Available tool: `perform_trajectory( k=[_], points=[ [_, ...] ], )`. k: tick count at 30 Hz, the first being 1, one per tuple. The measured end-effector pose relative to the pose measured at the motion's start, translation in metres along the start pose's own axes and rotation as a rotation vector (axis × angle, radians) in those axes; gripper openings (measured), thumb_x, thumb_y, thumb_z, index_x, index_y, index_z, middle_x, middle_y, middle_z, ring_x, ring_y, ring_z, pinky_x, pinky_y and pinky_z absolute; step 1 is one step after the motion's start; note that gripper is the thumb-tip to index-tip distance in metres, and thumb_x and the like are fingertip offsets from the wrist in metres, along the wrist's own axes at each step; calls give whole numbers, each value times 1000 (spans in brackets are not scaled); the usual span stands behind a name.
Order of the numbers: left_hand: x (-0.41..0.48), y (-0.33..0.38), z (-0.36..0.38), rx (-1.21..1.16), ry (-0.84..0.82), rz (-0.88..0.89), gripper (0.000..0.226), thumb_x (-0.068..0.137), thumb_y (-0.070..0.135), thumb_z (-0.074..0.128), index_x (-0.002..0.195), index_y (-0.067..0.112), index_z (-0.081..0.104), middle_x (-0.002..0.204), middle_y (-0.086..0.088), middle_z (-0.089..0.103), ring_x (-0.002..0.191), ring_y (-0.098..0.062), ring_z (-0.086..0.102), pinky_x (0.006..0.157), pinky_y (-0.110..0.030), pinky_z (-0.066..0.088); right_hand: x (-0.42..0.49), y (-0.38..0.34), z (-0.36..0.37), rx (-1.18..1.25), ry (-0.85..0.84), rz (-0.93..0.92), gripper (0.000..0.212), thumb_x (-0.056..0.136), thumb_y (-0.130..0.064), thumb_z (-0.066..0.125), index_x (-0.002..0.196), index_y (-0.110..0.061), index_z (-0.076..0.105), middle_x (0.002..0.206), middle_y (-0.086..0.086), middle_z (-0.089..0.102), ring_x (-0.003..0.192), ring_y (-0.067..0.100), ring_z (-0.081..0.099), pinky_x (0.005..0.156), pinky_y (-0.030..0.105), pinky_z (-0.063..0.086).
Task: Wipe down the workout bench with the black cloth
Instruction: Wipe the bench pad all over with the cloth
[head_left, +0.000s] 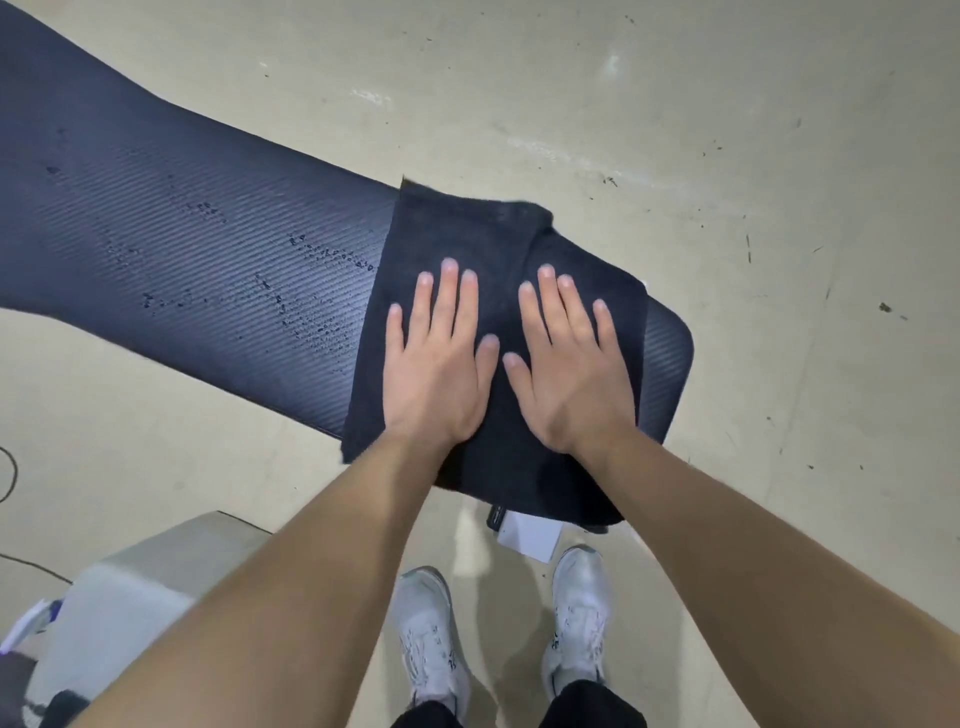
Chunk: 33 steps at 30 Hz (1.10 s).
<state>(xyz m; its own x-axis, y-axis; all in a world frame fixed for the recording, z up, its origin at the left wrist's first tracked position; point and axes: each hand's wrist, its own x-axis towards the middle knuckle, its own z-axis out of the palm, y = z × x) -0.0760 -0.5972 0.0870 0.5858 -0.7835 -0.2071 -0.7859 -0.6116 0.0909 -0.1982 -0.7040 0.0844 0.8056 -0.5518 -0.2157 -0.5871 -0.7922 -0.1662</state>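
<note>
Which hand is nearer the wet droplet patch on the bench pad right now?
Left. The left hand lies flat on the black cloth, just beside the droplet patch on the bench. The right hand presses the cloth farther away, toward the bench's rounded end.

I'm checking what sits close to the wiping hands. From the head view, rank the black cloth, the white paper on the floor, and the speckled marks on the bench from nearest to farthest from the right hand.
1. black cloth: directly under the right hand, touching it.
2. white paper: on the floor below the bench end, beside the shoes.
3. speckled marks: on the bench surface, left of the cloth, past the left hand.
</note>
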Motion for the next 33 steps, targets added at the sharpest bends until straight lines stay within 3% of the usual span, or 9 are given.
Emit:
perform_trajectory(
  k=[7, 11, 16, 19, 22, 33],
  points=[
    [66, 1, -12, 11, -7, -13, 66, 104, 45, 13, 160, 14, -3, 169, -5, -6, 156, -25, -6, 125, -52, 6, 53, 14, -12, 7, 43, 81, 67, 101, -49, 22, 159, -17, 13, 167, 6, 12, 152, 25, 15, 121, 49, 15],
    [24, 44, 0, -23, -24, 103, 68, 104, 47, 20, 161, 13, 0, 169, -6, -6, 156, -26, -5, 124, -52, 6, 3, 45, -10, 46, 33, 242, 66, 101, -48, 23, 159, -19, 10, 167, 6, 8, 153, 26, 11, 122, 47, 13],
    [-43, 72, 13, -52, -108, 243, 66, 105, 44, 23, 161, 17, 1, 169, -3, -9, 156, -24, -6, 125, -51, 7, -85, 36, 5, -3, -55, 284, 65, 102, -39, 20, 157, -6, 11, 166, 15, 2, 153, 33, 2, 120, 52, 20],
    [-65, 40, 12, -46, -120, 272, 63, 106, 43, 25, 161, 20, 4, 169, 0, -7, 156, -22, -4, 125, -50, 8, -105, 0, 12, 3, -75, 238, 63, 102, -37, 24, 157, -8, 14, 166, 15, 5, 153, 33, 5, 121, 52, 18],
    [-71, -3, 8, -38, -110, 184, 63, 106, 43, 25, 161, 21, 5, 169, 0, -6, 156, -22, -3, 123, -49, 6, -93, -30, 14, 4, -84, 112, 64, 103, -40, 28, 158, -12, 13, 167, 11, 2, 154, 30, 3, 122, 51, 15],
    [10, -148, -17, -59, 0, -90, 61, 105, 39, 19, 161, 19, 5, 170, 0, -1, 156, -21, 2, 124, -48, 12, 73, -146, 0, -42, -59, -171, 65, 102, -41, 25, 158, -12, 12, 167, 9, 7, 154, 26, 6, 123, 46, 10]
  ],
)
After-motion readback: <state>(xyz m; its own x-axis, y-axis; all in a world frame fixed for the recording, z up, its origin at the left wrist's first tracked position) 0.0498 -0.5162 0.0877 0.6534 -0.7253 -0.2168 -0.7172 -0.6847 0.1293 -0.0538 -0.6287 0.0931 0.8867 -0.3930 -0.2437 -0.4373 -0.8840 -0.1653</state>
